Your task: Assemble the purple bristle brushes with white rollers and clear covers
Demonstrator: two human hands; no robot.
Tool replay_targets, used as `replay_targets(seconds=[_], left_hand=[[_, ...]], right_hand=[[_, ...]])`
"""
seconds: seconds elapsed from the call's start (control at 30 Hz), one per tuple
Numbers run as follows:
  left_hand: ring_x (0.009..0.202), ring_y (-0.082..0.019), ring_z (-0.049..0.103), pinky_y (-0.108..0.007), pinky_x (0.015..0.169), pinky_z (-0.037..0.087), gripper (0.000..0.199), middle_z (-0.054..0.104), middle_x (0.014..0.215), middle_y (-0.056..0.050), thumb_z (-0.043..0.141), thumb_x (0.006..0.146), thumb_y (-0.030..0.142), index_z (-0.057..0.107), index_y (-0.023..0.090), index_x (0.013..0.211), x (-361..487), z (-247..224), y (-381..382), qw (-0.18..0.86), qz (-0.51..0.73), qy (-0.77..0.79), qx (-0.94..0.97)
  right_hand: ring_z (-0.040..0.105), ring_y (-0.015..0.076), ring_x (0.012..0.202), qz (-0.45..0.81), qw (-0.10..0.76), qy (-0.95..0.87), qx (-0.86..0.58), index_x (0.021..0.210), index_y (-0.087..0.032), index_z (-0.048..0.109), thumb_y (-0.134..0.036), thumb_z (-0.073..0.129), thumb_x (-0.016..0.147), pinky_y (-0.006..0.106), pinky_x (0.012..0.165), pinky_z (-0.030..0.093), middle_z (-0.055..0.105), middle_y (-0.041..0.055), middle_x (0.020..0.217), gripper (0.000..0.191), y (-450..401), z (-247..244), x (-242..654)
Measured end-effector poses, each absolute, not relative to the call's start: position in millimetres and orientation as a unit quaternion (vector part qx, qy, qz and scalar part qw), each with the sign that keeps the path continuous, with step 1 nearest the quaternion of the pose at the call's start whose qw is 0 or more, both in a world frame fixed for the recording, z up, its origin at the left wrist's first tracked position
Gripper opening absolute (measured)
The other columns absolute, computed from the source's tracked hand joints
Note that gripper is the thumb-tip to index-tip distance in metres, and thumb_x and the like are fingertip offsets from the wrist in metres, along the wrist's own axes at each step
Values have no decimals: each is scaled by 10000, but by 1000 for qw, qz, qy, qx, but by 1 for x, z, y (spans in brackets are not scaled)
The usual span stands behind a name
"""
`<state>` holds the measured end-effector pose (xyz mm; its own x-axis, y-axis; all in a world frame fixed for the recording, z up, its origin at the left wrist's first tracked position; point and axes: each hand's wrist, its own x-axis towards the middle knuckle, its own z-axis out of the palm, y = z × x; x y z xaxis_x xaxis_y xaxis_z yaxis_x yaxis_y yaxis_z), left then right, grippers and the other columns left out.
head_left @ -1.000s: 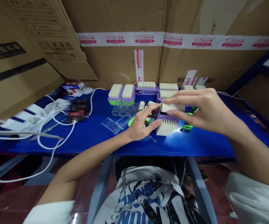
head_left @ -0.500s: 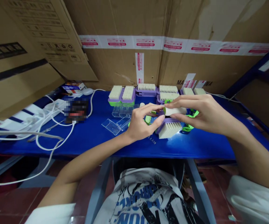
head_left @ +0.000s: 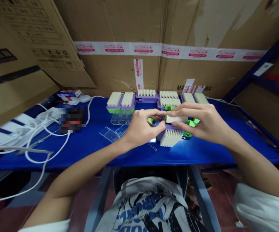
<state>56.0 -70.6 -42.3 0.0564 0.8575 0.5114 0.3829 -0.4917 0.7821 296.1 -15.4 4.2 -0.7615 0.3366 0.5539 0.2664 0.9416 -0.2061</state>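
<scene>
Between both hands is a cream-white ribbed piece with a green end [head_left: 176,119], held lengthwise just above the table. My right hand [head_left: 202,122] grips it from the right, with the thumb below and the fingers above. At its green end my left hand [head_left: 146,127] closes in with thumb and fingertips, which hide part of that end. Right under the hands rests a purple brush with cream bristles [head_left: 170,138], tilted towards me. Bright green plastic parts [head_left: 193,122] lie behind and beside my right fingers. Small dark screw-like pieces [head_left: 152,147] are scattered in front of my left hand.
Several purple brushes [head_left: 146,93] stand bristles up along the cardboard wall [head_left: 120,67]. Clear plastic boxes [head_left: 109,133] lie left of my left hand. Further left are a blurred-out device [head_left: 71,120], white cables [head_left: 40,158] and a power strip [head_left: 49,114] on the blue table [head_left: 86,151].
The view has shifted slightly, so everything sits a little further left and lower. Both hands keep about the same hold around the cream-white piece.
</scene>
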Motion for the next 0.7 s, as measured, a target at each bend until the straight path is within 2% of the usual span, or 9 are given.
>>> replay_targets(seconds=[0.2, 0.3, 0.4, 0.5, 0.6, 0.7], left_hand=[[1015, -321, 928, -325, 700, 779, 274, 924, 1112, -113, 805, 879, 275, 899, 138, 1097, 52, -51, -63, 316, 533, 411, 669], [952, -310, 930, -318, 688, 777, 254, 924, 1072, -108, 814, 871, 239, 916, 143, 1083, 50, -49, -61, 305, 527, 409, 679], [860, -267, 918, -294, 695, 766, 233, 923, 1020, -90, 800, 848, 197, 943, 167, 1029, 48, -40, -62, 250, 513, 415, 709], [753, -224, 876, -251, 610, 702, 212, 919, 960, -70, 774, 860, 206, 956, 189, 966, 44, -29, -63, 218, 479, 410, 745], [619, -176, 787, -214, 487, 564, 215, 895, 845, -45, 746, 881, 213, 955, 184, 922, 40, -21, -61, 218, 445, 402, 770], [599, -161, 762, -201, 469, 507, 228, 876, 791, -46, 721, 880, 194, 946, 168, 889, 40, -20, -56, 208, 446, 397, 775]], right_hand=[[879, 303, 1126, 74, 292, -937, -178, 1370, -201, 863, -321, 811, 1094, 421, 976, 701, 896, 133, 1266, 305, -13, 0, 301], [877, 317, 1171, 78, 293, -932, -198, 1455, -225, 836, -334, 855, 1068, 436, 1012, 710, 894, 133, 1321, 402, -14, -5, 302], [872, 314, 1207, 74, 305, -926, -208, 1465, -233, 836, -298, 847, 1073, 440, 1043, 712, 891, 129, 1343, 398, -18, -9, 302], [877, 306, 1174, 71, 317, -923, -206, 1458, -223, 842, -293, 861, 1063, 435, 1022, 717, 894, 129, 1312, 401, -21, -11, 301], [879, 297, 1140, 66, 329, -919, -206, 1451, -212, 847, -291, 865, 1060, 427, 1004, 716, 893, 132, 1288, 399, -22, -13, 299], [875, 283, 1128, 65, 343, -913, -211, 1430, -220, 858, -277, 856, 1064, 421, 1019, 711, 892, 128, 1292, 370, -21, -17, 298]])
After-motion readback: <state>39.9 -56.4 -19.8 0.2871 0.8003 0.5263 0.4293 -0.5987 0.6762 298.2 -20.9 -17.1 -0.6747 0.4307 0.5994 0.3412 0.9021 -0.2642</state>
